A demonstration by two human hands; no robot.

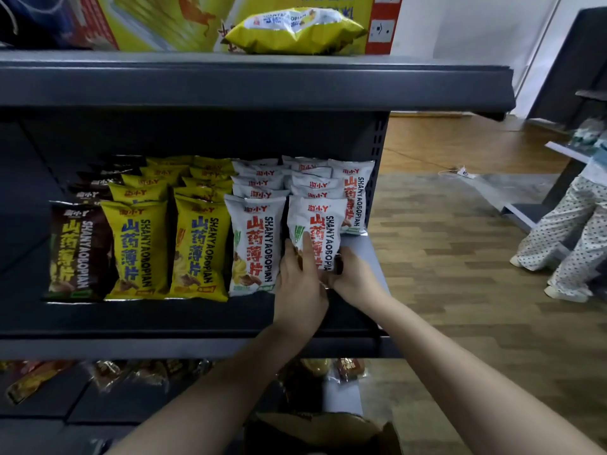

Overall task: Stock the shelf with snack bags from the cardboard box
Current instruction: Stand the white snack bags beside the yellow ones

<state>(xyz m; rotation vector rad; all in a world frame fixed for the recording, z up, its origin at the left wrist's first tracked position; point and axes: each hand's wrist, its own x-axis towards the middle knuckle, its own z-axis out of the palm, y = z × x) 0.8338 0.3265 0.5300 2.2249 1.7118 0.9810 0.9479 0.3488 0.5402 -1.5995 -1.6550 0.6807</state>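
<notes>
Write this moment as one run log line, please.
step: placing white bag on shelf | left hand: on bag | right hand: on bag | bag: upright, front of right white row

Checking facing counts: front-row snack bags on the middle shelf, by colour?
Glossy brown snack bag: 1
Glossy yellow snack bags: 2
Glossy white snack bags: 2, one held by left hand and right hand
Total: 5

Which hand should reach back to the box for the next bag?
Right, probably: right hand only touches the white bag's lower edge, left hand presses its front; cardboard box sits below.
</notes>
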